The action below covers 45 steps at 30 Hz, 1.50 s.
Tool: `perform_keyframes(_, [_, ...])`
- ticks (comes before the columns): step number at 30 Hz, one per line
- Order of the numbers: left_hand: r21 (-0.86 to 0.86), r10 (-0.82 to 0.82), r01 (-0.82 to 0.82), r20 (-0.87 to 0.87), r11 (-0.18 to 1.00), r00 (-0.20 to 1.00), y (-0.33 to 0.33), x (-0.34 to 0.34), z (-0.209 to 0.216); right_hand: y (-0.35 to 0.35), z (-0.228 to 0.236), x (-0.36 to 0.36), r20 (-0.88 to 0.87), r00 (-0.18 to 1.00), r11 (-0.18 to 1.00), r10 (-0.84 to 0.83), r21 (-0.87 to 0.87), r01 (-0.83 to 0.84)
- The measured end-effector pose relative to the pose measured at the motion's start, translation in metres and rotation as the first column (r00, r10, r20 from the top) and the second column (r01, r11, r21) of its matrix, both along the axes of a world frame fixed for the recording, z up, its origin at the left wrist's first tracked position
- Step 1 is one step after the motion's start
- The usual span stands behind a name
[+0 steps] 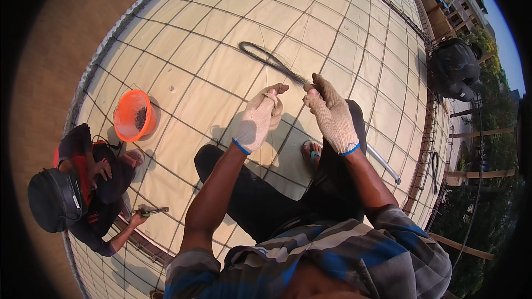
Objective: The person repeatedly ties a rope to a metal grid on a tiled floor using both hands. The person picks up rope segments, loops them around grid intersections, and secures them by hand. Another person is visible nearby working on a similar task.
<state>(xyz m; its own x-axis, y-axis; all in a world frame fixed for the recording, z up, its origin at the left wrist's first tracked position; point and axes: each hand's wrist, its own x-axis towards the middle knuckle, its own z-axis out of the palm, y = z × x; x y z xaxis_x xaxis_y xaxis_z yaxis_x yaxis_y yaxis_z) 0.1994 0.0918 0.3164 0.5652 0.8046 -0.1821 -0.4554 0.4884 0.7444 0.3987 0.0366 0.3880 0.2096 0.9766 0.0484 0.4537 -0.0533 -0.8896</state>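
Both my hands wear off-white knit gloves with blue cuffs and bare fingertips. They are raised in front of my knees, a short gap apart. My left hand [260,113] is closed in a pinch, with faint strands of thin wire running above and below it. My right hand [332,113] has thumb and forefinger pressed together; what is between them is too small to make out. Just beyond the hands is a looped bundle of dark tie wire [271,61]. Its frayed end comes close to my right fingertips; whether they touch cannot be seen.
A rebar grid [208,58] covers pale sheeting. An orange bucket [132,115] with dark bits inside stands left. At lower left a crouching co-worker [83,194] holds a pliers-like tool [152,211]. A silver tube [383,164] lies by my right leg. A bulky black shape [454,69] is far right.
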Motion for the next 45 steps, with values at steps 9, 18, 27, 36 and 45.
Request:
perform_keyframes(9, [0.206,-0.023,0.109,-0.38,0.972,0.925,-0.009,0.031,0.041,0.085,0.012,0.027,-0.283,0.936,0.978,0.208,0.044,-0.204])
perform_keyframes(18, [0.131,0.083,-0.017,-0.513,0.991,0.854,0.022,0.071,0.04,0.112,-0.004,0.055,-0.635,0.677,0.91,0.373,0.109,-0.4])
perform_keyframes(27, [0.058,-0.074,0.125,-0.543,0.99,0.836,0.031,0.055,0.048,0.205,-0.038,0.107,-0.898,0.332,0.955,0.288,0.244,-0.169])
perform_keyframes(36, [0.194,0.795,-0.807,-0.402,0.558,0.454,0.037,-0.02,0.014,0.201,-0.081,0.079,-0.975,0.194,0.989,0.104,0.08,-0.126])
perform_keyframes(45, [-0.511,0.987,-0.85,0.147,0.13,0.063,0.095,0.027,-0.016,0.183,-0.085,0.088,-0.903,0.427,0.917,0.048,-0.129,-0.377])
